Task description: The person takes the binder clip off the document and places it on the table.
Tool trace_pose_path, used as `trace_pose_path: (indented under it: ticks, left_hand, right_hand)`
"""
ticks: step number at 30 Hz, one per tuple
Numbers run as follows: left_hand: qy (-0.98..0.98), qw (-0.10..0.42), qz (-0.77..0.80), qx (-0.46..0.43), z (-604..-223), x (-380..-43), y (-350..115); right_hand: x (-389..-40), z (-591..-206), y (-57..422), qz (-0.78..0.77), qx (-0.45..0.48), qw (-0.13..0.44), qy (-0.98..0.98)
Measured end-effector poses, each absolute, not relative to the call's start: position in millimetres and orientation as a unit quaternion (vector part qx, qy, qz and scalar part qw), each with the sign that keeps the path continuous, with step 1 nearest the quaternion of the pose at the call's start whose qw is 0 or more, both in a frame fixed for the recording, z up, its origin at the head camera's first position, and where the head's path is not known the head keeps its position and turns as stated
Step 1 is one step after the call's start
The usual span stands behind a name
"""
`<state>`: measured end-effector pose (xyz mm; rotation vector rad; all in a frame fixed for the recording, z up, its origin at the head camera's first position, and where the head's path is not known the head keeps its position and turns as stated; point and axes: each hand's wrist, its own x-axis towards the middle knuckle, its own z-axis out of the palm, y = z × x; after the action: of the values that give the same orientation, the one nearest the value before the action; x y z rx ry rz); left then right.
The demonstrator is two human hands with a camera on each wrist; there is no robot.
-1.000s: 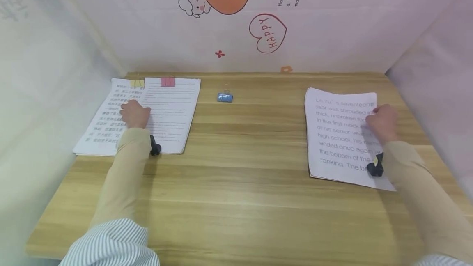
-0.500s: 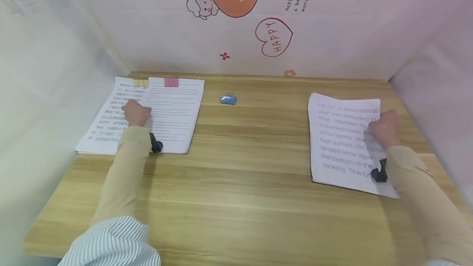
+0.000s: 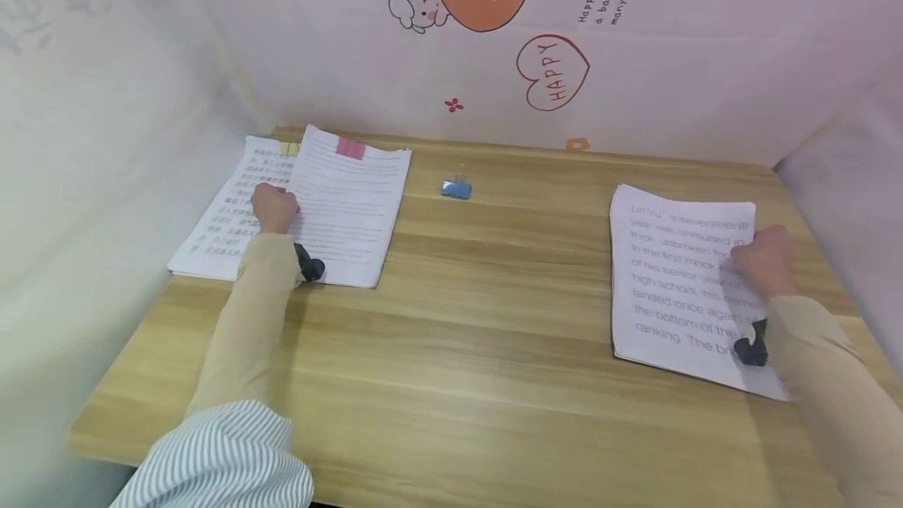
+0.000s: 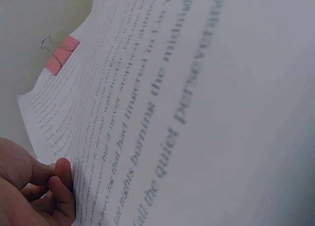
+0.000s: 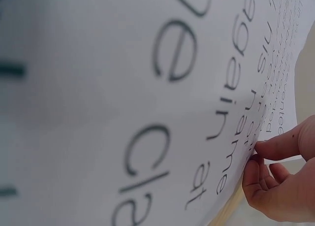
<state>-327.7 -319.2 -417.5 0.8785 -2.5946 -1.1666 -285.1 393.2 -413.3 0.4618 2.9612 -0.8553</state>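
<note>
On the left of the table lies a stack of small-print sheets [image 3: 356, 214], with a pink binder clip [image 3: 350, 148] at its top edge. My left hand [image 3: 275, 208] pinches this stack's left edge, and its upper left corner stands raised. Beneath and beside it is a stack with Chinese text [image 3: 219, 237], held by a yellow binder clip [image 3: 288, 149]. At the right, my right hand [image 3: 765, 261] pinches the right edge of a large-print English stack [image 3: 670, 281]. That edge bends up; in the right wrist view, thumb and fingers [image 5: 280, 147] meet at the paper.
A blue binder clip [image 3: 456, 189] lies toward the back of the wooden table [image 3: 487, 304], between the stacks. White printed sheeting [image 3: 339, 69] walls the back and sides. Each wrist carries a small black camera [image 3: 752, 347].
The upper left corner of the pink-clipped stack has risen with my left hand at its edge. My right hand keeps its hold on the right stack. The head view has shifted.
</note>
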Motion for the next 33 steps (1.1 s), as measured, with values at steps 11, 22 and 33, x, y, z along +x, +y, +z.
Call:
trace_pose_path:
  ticks: [11,22,33]
  left_hand:
    - [-0.857,0.098,-0.414,0.29,-409.3,-313.1,-307.8]
    - [-0.852,0.1,-0.422,0.293,-406.9,-300.9,-304.4]
    - [-0.817,0.098,-0.479,0.307,-407.9,-282.0,-295.6]
  right_hand:
    - [-279.7,-410.4,397.8,-0.265,0.141,0.031,0.953]
    - [-286.7,-411.6,401.5,-0.251,0.155,0.053,0.954]
    - [-288.0,-411.4,404.2,-0.256,0.146,0.055,0.954]
